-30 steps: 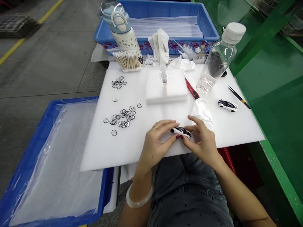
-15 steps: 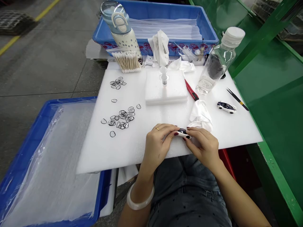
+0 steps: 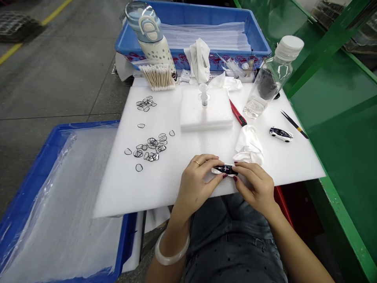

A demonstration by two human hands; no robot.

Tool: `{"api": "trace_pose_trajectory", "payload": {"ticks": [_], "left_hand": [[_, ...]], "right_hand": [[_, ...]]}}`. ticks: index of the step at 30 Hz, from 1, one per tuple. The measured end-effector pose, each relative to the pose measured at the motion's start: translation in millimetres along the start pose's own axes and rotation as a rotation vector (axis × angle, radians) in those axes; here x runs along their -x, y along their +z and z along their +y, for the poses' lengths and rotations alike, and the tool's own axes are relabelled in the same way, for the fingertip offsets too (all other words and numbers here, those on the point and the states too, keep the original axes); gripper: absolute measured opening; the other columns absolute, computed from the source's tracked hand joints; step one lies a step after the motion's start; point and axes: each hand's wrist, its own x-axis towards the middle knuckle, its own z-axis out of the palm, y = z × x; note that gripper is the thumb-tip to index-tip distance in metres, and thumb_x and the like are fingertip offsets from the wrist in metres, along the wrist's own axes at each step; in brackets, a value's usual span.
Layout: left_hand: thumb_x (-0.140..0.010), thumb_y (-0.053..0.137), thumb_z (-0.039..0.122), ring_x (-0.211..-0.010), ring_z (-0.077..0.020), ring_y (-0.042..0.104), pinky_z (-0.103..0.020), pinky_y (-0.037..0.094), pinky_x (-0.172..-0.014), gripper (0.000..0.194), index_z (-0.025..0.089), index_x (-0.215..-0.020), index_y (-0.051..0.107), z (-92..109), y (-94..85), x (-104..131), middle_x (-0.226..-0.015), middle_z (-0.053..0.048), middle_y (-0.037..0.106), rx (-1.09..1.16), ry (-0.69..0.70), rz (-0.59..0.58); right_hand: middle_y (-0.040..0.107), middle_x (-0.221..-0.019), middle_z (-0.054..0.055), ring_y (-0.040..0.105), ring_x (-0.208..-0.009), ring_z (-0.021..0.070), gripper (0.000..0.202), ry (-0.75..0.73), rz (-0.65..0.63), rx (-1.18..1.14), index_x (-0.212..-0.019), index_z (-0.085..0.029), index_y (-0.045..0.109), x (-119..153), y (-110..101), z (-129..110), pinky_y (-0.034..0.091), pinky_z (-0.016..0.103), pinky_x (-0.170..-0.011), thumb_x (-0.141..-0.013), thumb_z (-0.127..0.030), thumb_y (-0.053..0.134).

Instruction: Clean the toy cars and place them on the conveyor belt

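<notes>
A small white and black toy car (image 3: 225,169) is held between both hands above the front part of the white foam board (image 3: 123,196). My left hand (image 3: 200,181) pinches its left side with fingers and thumb. At its right end, my right hand (image 3: 255,181) grips it with closed fingertips. The dark top of the car faces up; its ends are partly covered by fingers. A crumpled white cloth (image 3: 249,145) lies just beyond my right hand. Another toy car (image 3: 281,134) of the same kind rests to the right.
Several thin black rings (image 3: 152,143) lie at left. White foam blocks (image 3: 206,112) bear a small syringe-like tube (image 3: 204,95). Around them are a red cutter (image 3: 238,113), tweezers (image 3: 294,124), a clear bottle (image 3: 272,80), cotton swabs (image 3: 157,76), a tumbler (image 3: 151,37) and a blue bin (image 3: 256,27).
The toy car has been turned in my fingers, so more of its dark top now shows. Both hands remain on it, with the fingers slightly shifted.
</notes>
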Motion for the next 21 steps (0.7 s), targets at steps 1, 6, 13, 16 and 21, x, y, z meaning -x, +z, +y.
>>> {"api": "trace_pose_trajectory", "payload": {"ticks": [1,6,13,16,21], "left_hand": [[-0.082,0.073,0.016,-0.102,-0.0222,0.062,-0.041,0.053,-0.090,0.019,0.022,-0.100,0.069,0.5,0.2,-0.4,-0.105,-0.004,0.068,-0.006,0.000,-0.002],[-0.083,0.071,0.016,-0.097,-0.0209,0.061,-0.038,0.051,-0.087,0.016,0.021,-0.098,0.068,3.3,0.8,-1.2,-0.101,-0.003,0.068,-0.036,-0.003,-0.005],[-0.085,0.069,0.016,-0.096,-0.0200,0.060,-0.037,0.050,-0.086,0.014,0.021,-0.098,0.067,4.0,1.9,-1.3,-0.099,-0.002,0.067,-0.053,-0.006,-0.007],[-0.084,0.070,0.016,-0.096,-0.0197,0.060,-0.036,0.050,-0.086,0.015,0.021,-0.099,0.067,3.4,1.9,-1.3,-0.100,-0.002,0.066,-0.057,-0.009,-0.009],[-0.084,0.070,0.016,-0.096,-0.0191,0.059,-0.036,0.049,-0.086,0.016,0.020,-0.099,0.067,3.0,1.6,-0.4,-0.100,-0.002,0.066,-0.054,-0.006,-0.009]], "right_hand": [[0.069,-0.110,0.010,0.066,-0.099,0.0227,0.029,-0.004,0.001,0.011,-0.117,-0.021,0.063,-0.1,0.8,-0.1,0.057,0.039,-0.081,-0.090,-0.010,0.059],[0.070,-0.107,0.009,0.067,-0.094,0.0223,0.030,-0.013,0.017,0.061,-0.117,-0.022,0.066,-0.8,4.6,0.1,0.057,0.038,-0.077,-0.091,-0.009,0.058],[0.071,-0.105,0.009,0.067,-0.091,0.0223,0.027,-0.023,0.025,0.107,-0.113,-0.021,0.068,-1.2,7.7,0.5,0.056,0.037,-0.073,-0.090,-0.008,0.060],[0.071,-0.105,0.009,0.067,-0.092,0.0216,0.028,-0.006,0.035,0.074,-0.113,-0.021,0.067,-0.8,7.5,0.0,0.057,0.037,-0.075,-0.090,-0.008,0.059],[0.070,-0.102,0.010,0.067,-0.091,0.0208,0.029,-0.012,0.107,0.020,-0.111,-0.019,0.066,3.1,7.2,-0.4,0.057,0.035,-0.074,-0.086,-0.004,0.062]]}}
